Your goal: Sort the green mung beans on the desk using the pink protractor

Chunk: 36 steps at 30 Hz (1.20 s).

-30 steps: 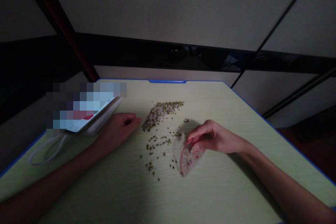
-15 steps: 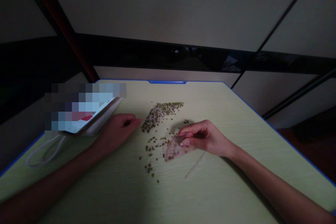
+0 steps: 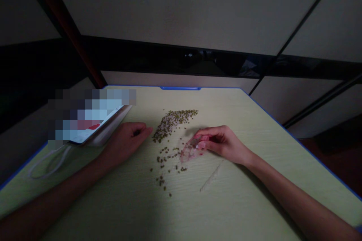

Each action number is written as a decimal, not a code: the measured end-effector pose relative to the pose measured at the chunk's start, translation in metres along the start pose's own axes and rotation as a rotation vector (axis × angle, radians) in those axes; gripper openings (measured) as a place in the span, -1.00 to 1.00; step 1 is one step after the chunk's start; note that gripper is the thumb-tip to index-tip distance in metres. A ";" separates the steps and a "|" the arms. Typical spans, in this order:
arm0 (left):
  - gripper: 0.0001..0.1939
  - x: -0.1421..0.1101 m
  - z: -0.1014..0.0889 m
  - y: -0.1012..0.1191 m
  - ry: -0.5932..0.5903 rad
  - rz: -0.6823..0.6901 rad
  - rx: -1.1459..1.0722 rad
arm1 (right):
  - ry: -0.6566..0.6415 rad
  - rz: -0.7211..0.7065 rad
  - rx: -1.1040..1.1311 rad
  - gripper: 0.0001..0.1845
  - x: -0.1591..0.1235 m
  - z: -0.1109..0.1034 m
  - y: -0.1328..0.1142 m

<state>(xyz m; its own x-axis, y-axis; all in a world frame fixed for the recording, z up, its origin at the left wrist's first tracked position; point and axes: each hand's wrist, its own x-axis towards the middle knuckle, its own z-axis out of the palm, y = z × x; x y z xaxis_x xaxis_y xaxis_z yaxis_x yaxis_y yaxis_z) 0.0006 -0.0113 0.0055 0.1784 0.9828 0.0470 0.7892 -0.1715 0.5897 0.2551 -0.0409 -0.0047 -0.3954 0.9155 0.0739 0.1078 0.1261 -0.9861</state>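
A clear plastic bag with red print (image 3: 190, 151) is pinched in my right hand (image 3: 219, 143), just above the table, its loose end pointing left. Small green beans (image 3: 175, 119) lie in a long heap beyond it, with pale bits showing among them. Loose beans (image 3: 161, 160) are scattered left of the bag, towards me. My left hand (image 3: 128, 139) rests on the table, fingers curled in, thumb tip close to the heap's left end. Whatever its fingers may hold is hidden. A thin pale streak (image 3: 212, 177) crosses the tabletop below my right hand.
The pale table (image 3: 240, 203) has a blue edge and a blue handle (image 3: 180, 88) at the far side. Left of my left hand, a propped phone or tablet (image 3: 93, 127), partly blurred out, has a white loop strap (image 3: 36, 175). Cabinet panels (image 3: 183, 11) stand behind the table.
My right hand and the bag have moved slightly away from me; more beans now show below the bag. The bag's end has drawn back right. My left hand has stayed in place.
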 end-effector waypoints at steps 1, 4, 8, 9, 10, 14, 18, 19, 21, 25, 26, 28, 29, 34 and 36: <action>-0.63 0.000 0.000 0.000 0.001 -0.001 -0.005 | -0.016 -0.002 0.019 -0.82 0.000 -0.001 0.000; -0.63 0.001 0.000 -0.001 0.005 0.010 -0.015 | -0.062 -0.003 0.067 -0.80 -0.002 -0.005 0.000; -0.62 0.000 0.000 -0.003 0.005 0.010 -0.030 | -0.110 0.002 0.062 -0.82 -0.004 -0.009 -0.002; -0.62 0.000 0.000 -0.004 0.005 0.010 -0.028 | -0.120 0.000 0.058 -0.82 -0.004 -0.010 -0.002; -0.62 0.000 0.001 -0.005 0.008 0.020 -0.026 | -0.129 0.000 0.058 -0.82 -0.004 -0.010 -0.002; -0.62 0.000 0.001 -0.004 0.011 0.036 -0.017 | -0.154 0.014 0.078 -0.81 -0.005 -0.011 -0.003; -0.64 -0.002 0.000 0.000 -0.014 0.021 -0.022 | -0.179 0.034 0.070 -0.81 -0.005 -0.011 -0.007; -0.64 -0.002 -0.001 0.001 -0.016 0.015 -0.024 | -0.184 0.036 0.063 -0.82 -0.006 -0.011 -0.008; -0.64 -0.002 -0.001 0.001 -0.012 0.012 -0.015 | -0.191 0.040 0.048 -0.83 -0.006 -0.010 -0.010; -0.64 -0.001 -0.001 0.002 0.002 0.009 0.001 | -0.185 0.062 0.030 -0.82 -0.008 -0.008 -0.010; -0.64 -0.001 -0.001 0.002 0.002 0.010 0.001 | -0.175 0.065 0.030 -0.82 -0.008 -0.007 -0.009; -0.64 -0.002 -0.002 0.003 -0.001 0.015 0.004 | -0.143 0.074 0.030 -0.83 -0.009 -0.005 -0.008; -0.64 -0.002 -0.002 0.003 -0.002 0.018 0.008 | -0.127 0.084 0.033 -0.83 -0.009 -0.005 -0.008; -0.64 -0.002 -0.002 0.004 0.003 0.026 0.007 | -0.055 0.121 0.038 -0.80 -0.008 -0.004 -0.006; -0.64 -0.002 -0.002 0.003 0.008 0.028 0.001 | -0.034 0.110 0.005 -0.78 -0.008 -0.005 -0.005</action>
<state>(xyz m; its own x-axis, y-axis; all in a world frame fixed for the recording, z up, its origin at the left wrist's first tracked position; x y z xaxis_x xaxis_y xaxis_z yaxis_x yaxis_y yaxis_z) 0.0015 -0.0135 0.0087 0.1963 0.9781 0.0700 0.7847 -0.1994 0.5869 0.2622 -0.0468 0.0000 -0.4121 0.9103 -0.0401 0.1481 0.0235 -0.9887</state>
